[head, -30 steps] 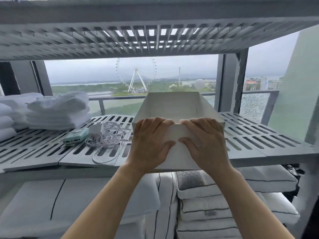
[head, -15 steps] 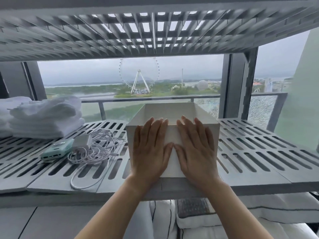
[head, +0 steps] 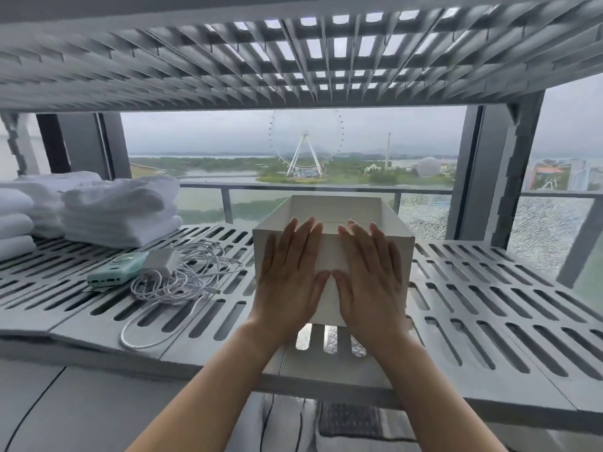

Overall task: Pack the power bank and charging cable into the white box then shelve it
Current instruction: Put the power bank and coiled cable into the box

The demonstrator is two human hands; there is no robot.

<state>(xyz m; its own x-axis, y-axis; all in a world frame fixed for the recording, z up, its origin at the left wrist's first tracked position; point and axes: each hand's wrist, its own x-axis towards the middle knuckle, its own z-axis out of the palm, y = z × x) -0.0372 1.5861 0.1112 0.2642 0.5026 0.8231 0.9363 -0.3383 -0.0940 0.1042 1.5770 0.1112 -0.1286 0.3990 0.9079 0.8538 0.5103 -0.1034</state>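
Note:
An open white box (head: pixel 393 220) stands on the grey slatted shelf (head: pixel 489 288), in the middle. My left hand (head: pixel 288 275) and my right hand (head: pixel 368 275) lie flat against its near wall, fingers straight and pointing up, thumbs almost touching. Left of the box, a mint-green power bank (head: pixel 115 270) lies on the shelf beside a white charger plug (head: pixel 160 259) and a loose tangle of white charging cable (head: pixel 186 275). One loop of cable reaches toward the shelf's front edge. The inside of the box is mostly hidden.
Folded white towels (head: pixel 117 210) are stacked at the back left of the shelf. Another slatted shelf (head: pixel 293 53) hangs close overhead. A window with a railing lies behind. Pillows (head: pixel 326 425) sit on the level below. The shelf's right half carries nothing.
The box slid further back onto the shelf, away from its front edge. My fingers went from curled over the near rim to flat against the near wall.

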